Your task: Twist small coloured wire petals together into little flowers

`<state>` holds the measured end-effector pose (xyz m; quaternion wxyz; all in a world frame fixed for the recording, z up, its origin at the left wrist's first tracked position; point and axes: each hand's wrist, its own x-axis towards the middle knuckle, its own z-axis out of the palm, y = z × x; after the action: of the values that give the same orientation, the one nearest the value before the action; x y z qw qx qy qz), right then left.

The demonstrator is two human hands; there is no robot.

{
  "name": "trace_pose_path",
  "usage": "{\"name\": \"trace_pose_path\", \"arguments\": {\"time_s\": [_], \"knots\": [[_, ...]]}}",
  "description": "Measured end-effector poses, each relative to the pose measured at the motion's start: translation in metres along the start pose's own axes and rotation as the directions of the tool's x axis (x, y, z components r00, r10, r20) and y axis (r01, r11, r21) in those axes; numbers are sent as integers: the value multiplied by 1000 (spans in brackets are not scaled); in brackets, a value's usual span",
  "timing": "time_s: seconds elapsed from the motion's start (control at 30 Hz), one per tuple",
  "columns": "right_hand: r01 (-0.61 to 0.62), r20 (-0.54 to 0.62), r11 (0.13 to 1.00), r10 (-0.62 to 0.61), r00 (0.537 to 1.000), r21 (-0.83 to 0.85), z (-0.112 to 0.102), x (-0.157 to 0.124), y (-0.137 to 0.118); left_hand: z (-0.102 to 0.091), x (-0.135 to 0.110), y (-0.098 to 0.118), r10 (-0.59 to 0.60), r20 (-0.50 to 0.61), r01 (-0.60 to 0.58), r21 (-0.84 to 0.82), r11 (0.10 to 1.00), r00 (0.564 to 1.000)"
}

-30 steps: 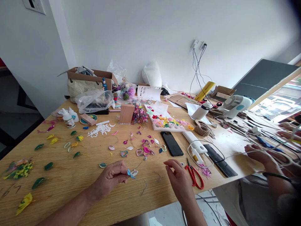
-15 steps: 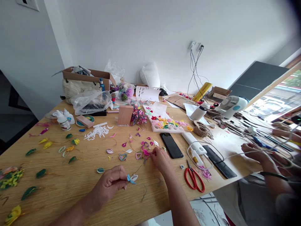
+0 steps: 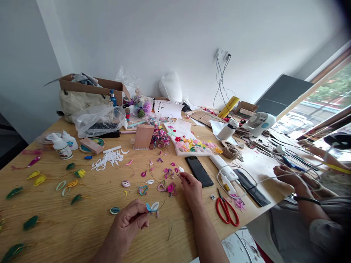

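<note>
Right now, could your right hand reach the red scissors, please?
Probably yes: the red scissors lie just right of the right hand, with only bare table between them.

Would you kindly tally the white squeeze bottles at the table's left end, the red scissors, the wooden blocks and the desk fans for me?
White squeeze bottles: 2
Red scissors: 1
Wooden blocks: 1
Desk fans: 1
Total: 5
</note>
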<state>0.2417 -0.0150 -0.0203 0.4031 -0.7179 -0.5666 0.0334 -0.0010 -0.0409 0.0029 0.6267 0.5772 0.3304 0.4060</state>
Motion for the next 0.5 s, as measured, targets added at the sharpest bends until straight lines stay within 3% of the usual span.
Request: {"name": "trace_pose_path", "arguments": {"time_s": [0.2,0.5], "knots": [[92,-90,995,-88,992,39,-4,2,7,6,3,2,-108,-87,102,-78,992,990],[106,-138,992,-95,986,74,-6,2,10,13,1,-1,-98,83,107,-114,988,992]]}}
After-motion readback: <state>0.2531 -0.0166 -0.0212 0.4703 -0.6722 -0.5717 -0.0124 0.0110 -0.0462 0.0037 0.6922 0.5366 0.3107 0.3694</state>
